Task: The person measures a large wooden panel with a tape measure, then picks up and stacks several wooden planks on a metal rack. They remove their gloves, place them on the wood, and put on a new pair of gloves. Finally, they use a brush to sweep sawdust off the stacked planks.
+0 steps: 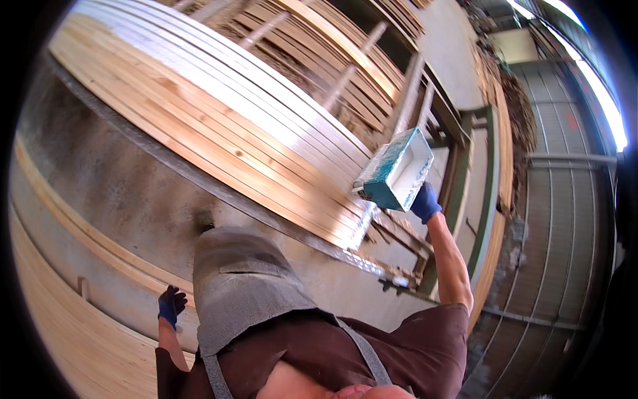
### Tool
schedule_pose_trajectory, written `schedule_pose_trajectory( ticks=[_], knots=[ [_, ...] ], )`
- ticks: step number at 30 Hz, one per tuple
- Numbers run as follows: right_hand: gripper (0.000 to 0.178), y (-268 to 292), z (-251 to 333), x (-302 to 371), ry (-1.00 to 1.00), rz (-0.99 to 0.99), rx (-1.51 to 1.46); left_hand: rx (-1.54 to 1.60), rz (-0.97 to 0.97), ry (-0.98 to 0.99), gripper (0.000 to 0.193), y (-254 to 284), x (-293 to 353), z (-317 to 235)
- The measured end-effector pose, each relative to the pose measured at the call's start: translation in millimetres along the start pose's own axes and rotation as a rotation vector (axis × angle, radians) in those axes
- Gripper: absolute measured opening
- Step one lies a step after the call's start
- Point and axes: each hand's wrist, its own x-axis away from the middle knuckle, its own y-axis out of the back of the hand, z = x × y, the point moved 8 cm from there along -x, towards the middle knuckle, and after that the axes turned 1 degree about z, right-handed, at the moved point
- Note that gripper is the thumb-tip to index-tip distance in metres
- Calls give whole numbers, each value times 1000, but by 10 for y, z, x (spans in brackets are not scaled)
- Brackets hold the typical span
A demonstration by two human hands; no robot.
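Note:
My right hand [426, 203], in a blue glove, grips the near right side of a rectangular teal tub [389, 186]. The tub is tilted, its pale inside showing, with white smears along its rim. It is above the right ends of a row of long wooden boards [219, 126]. White coating covers the far boards and their right ends; the nearer ones show bare, knotty wood. A whitish edge shows along the tub's left side, too blurred to name. Low on the left, my left hand [172, 303], in a dark blue glove, hangs away from the boards, fingers apart, with nothing in it.
A dark metal edge [193, 176] runs along the near side of the boards. More planks [319, 60] lie on a rack beyond. A green metal frame [488, 206] stands at right. Behind my left hand is another stack of boards [86, 326]. A ribbed wall [558, 199] rises far right.

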Motion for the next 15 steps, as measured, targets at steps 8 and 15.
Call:
schedule_pose_trajectory(
  ticks=[8, 15],
  knots=[
    [30, 161, 1944, -1929, 210, 66, -285, 133, 137, -301, 35, -306, -448, -1532],
    [23, -111, 614, -491, 37, 76, -191, 71, -30, -466, 47, -850, 315, -928]
  ],
)
